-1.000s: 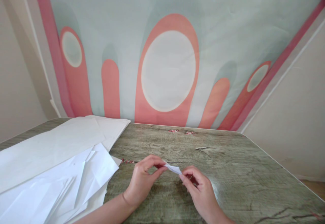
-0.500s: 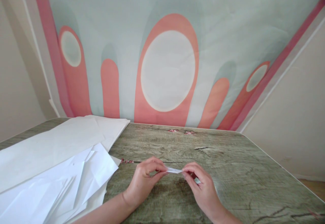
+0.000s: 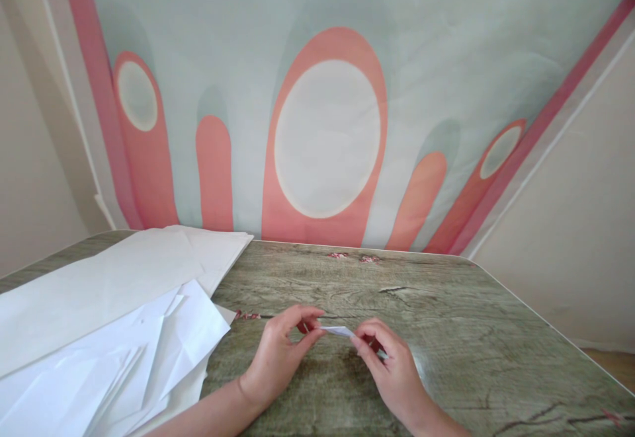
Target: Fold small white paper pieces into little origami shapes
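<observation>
A small folded piece of white paper (image 3: 337,330) is held just above the grey-green wood-grain table (image 3: 471,331), near its front middle. My left hand (image 3: 280,357) pinches its left end between thumb and fingers. My right hand (image 3: 391,367) pinches its right end the same way. Both hands are closed on the paper and lie close together, wrists toward the table's near edge.
A loose stack of white paper sheets (image 3: 99,318) covers the table's left part, some sheets creased and overlapping. A wall hanging with pink arches and pale ovals (image 3: 327,133) rises behind the table's far edge. The table's rounded right corner (image 3: 476,265) lies near a plain wall.
The paper piece, tilted down to the right a second ago, now lies nearly level. Both hands have shifted slightly while keeping their pinch on it.
</observation>
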The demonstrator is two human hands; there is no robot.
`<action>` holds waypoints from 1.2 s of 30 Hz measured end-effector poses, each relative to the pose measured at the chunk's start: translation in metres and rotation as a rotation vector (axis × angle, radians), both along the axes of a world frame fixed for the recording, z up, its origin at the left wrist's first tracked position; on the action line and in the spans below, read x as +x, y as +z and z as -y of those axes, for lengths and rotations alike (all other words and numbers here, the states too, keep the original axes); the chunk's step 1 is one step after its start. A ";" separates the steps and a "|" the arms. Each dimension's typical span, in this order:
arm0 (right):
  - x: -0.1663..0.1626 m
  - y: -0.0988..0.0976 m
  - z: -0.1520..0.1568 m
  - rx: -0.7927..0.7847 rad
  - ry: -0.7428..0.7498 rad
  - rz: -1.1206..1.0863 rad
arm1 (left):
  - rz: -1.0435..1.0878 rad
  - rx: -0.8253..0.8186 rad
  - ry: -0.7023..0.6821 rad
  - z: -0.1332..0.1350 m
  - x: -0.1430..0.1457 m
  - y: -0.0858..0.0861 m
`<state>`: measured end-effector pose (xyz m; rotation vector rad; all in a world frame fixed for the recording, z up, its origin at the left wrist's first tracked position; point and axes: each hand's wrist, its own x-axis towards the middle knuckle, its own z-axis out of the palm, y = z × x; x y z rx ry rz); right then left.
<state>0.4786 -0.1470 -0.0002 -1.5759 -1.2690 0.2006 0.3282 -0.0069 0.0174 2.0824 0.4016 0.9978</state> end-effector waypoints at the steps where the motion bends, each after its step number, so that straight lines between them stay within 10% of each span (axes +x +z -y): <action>1: 0.000 0.000 0.000 -0.005 -0.005 -0.012 | -0.005 0.008 -0.022 0.000 0.000 0.000; 15: -0.009 0.002 0.005 -0.184 0.094 -0.243 | 0.023 -0.160 0.028 0.001 0.002 -0.008; 36: -0.002 0.006 0.005 -0.096 0.241 -0.763 | 0.028 0.319 -0.197 -0.007 -0.008 -0.004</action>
